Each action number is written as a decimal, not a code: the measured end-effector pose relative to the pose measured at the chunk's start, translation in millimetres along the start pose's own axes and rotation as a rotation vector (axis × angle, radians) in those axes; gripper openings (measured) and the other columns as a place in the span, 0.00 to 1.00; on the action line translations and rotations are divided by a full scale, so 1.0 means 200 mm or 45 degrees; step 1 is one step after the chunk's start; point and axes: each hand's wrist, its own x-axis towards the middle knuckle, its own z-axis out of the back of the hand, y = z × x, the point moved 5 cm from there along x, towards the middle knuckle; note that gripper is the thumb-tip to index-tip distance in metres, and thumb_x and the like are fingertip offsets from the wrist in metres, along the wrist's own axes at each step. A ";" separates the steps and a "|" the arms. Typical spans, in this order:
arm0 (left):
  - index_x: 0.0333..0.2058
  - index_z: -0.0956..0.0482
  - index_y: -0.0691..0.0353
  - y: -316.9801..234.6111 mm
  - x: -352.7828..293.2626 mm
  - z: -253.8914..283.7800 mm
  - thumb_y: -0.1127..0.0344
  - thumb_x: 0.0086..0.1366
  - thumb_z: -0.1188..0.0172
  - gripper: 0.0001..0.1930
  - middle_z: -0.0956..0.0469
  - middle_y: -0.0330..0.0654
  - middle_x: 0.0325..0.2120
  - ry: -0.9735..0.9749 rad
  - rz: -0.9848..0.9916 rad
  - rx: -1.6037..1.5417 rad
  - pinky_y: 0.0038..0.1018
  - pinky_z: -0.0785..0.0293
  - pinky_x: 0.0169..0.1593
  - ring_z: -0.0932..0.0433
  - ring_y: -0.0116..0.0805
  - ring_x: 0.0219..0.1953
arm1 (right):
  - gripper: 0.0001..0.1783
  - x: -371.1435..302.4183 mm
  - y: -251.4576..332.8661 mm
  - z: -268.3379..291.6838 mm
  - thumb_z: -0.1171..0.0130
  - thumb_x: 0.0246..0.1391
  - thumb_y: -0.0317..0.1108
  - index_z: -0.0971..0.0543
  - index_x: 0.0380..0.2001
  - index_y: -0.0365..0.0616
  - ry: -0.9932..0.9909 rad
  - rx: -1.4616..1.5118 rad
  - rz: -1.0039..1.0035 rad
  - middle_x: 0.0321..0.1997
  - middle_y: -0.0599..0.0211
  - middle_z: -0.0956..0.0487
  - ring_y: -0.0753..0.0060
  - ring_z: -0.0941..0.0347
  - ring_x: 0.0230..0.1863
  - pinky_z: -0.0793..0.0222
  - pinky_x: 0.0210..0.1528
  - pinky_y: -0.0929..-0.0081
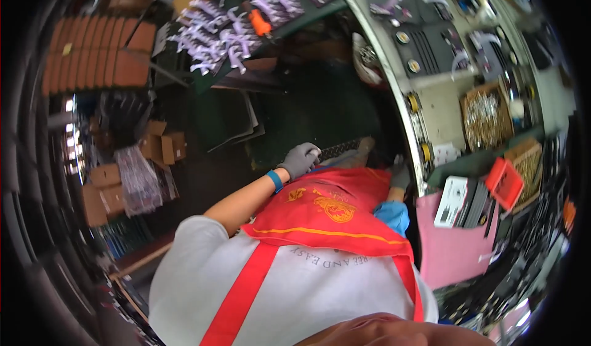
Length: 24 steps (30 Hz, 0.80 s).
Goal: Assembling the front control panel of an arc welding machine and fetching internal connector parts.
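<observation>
My left hand point(300, 160), in a grey glove with a blue band at the wrist, is beside the red apron point(332, 201) over my lap. Its fingers curl inward, and whatever they may hold is hidden; a pale spot shows at the fingertips. My right hand point(400, 174), also in a dark grey glove, hangs low by the edge of the bench point(394, 94), with a light blue cuff point(393, 215) on the forearm. It lies in shadow, so its fingers are hard to make out.
Many pale purple parts point(215, 35) and an orange-handled tool point(260, 23) lie on the far-left table. Dark fixtures point(425, 44) and a box of small metal parts point(486, 117) are on the right bench. Near them sits a red bin point(505, 183). Cardboard boxes point(163, 146) stand left.
</observation>
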 end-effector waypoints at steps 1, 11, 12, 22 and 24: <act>0.43 0.26 0.64 -0.02 -0.02 -0.01 0.63 0.67 0.53 0.13 0.23 0.41 0.27 0.009 -0.007 0.044 0.23 0.26 0.30 0.25 0.26 0.25 | 0.26 -0.04 -0.05 0.06 0.54 0.60 0.44 0.34 0.58 0.46 -0.096 0.605 -0.136 0.61 0.62 0.32 0.59 0.31 0.56 0.35 0.57 0.69; 0.40 0.23 0.63 -0.02 0.10 -0.08 0.61 0.64 0.50 0.13 0.21 0.46 0.30 0.057 -0.291 0.586 0.32 0.26 0.38 0.21 0.38 0.31 | 0.09 -0.19 -0.23 -0.09 0.54 0.63 0.35 0.29 0.29 0.46 -0.449 3.154 -0.658 0.24 0.73 0.36 0.76 0.42 0.26 0.40 0.32 0.77; 0.40 0.23 0.63 -0.03 0.10 -0.07 0.61 0.64 0.50 0.13 0.21 0.46 0.30 0.042 -0.292 0.586 0.32 0.26 0.38 0.21 0.38 0.31 | 0.08 -0.19 -0.24 -0.10 0.55 0.63 0.34 0.29 0.32 0.44 -0.427 3.144 -0.565 0.24 0.73 0.35 0.76 0.41 0.26 0.40 0.31 0.78; 0.40 0.21 0.62 -0.35 0.06 -0.22 0.58 0.60 0.48 0.16 0.20 0.47 0.36 0.434 -0.453 0.470 0.32 0.28 0.44 0.22 0.41 0.39 | 0.19 0.00 0.30 0.43 0.59 0.62 0.38 0.30 0.52 0.42 0.170 2.412 -1.008 0.30 0.67 0.25 0.79 0.33 0.20 0.41 0.14 0.82; 0.41 0.21 0.62 -0.44 0.03 -0.34 0.57 0.59 0.47 0.17 0.20 0.46 0.37 0.781 -0.576 0.510 0.32 0.28 0.43 0.22 0.39 0.40 | 0.17 0.12 0.58 0.88 0.49 0.61 0.48 0.24 0.37 0.45 0.165 2.214 -0.450 0.20 0.74 0.28 0.83 0.37 0.17 0.44 0.15 0.84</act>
